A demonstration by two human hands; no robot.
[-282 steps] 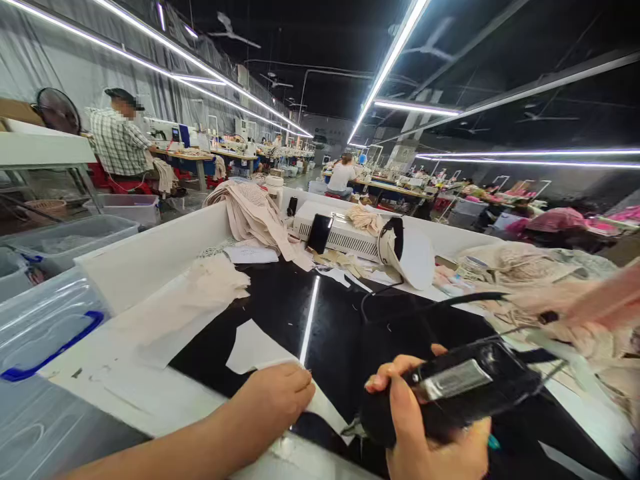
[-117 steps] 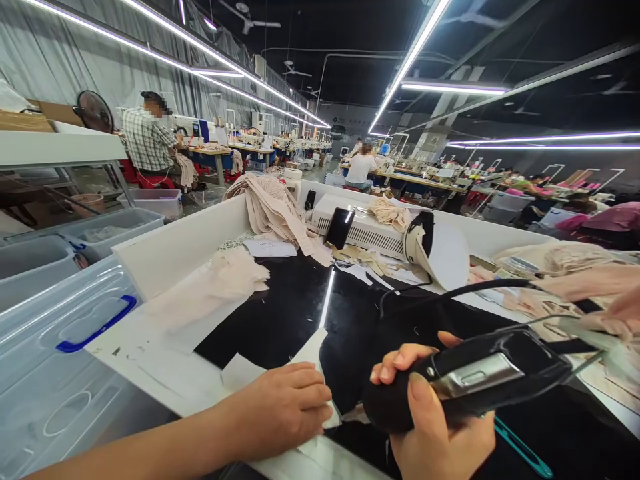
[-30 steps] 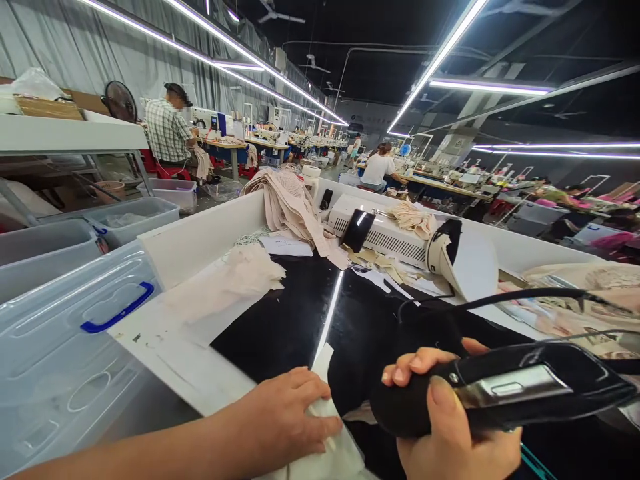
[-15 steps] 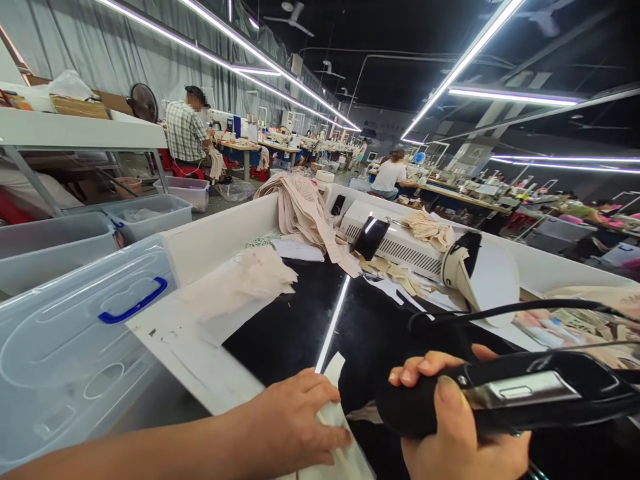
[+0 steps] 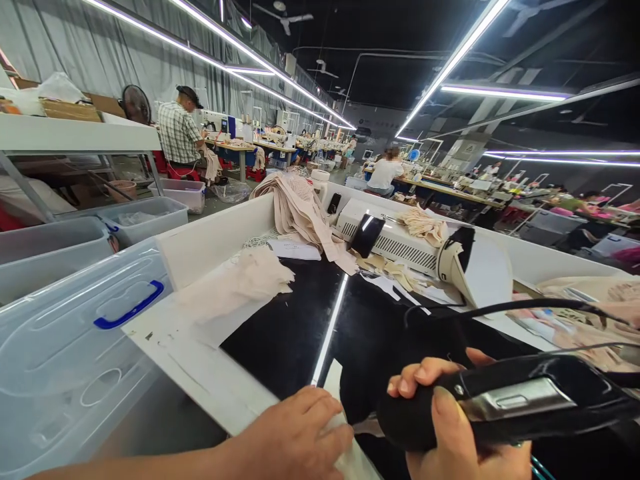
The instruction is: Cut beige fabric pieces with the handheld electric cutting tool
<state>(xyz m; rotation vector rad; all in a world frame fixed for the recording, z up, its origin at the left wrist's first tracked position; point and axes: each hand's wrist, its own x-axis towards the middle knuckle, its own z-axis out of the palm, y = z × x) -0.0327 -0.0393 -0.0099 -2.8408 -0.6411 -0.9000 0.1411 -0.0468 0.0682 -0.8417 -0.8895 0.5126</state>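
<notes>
black and glossy, the handheld tool [image 5: 505, 400] sits in the right hand [image 5: 460, 433], whose fingers are wrapped tight round its rounded rear end, thumb laid on top beside a silver plate set into the casing; a thin metal tip pokes out of the tool's near end toward the white fabric piece [image 5: 345, 440]. a black cord [image 5: 500, 308] arcs away from the tool over the black table top [image 5: 285, 327]. the left hand [image 5: 295, 440] lies just left of the tool, palm down and fingers spread flat, pressing on that white fabric piece at the near edge of the table top; it grips nothing, only holds the piece down. the fabric piece is touching the left fingertips and lies just beside the tool's metal tip. farther from the tool, across the table top, a beige fabric pile [image 5: 300, 210] drapes over the table's white wall [image 5: 210, 233], with a white machine box [image 5: 395, 243] beside it and a black phone [image 5: 367, 235] leaning against the box. a pale fabric sheet [image 5: 240, 287] lies well to the left of the tool. beyond the wall, further left, stands a clear plastic bin [image 5: 65, 353] with a blue handle. far behind, a person in a checked shirt [image 5: 177, 133] sits at another bench.
</notes>
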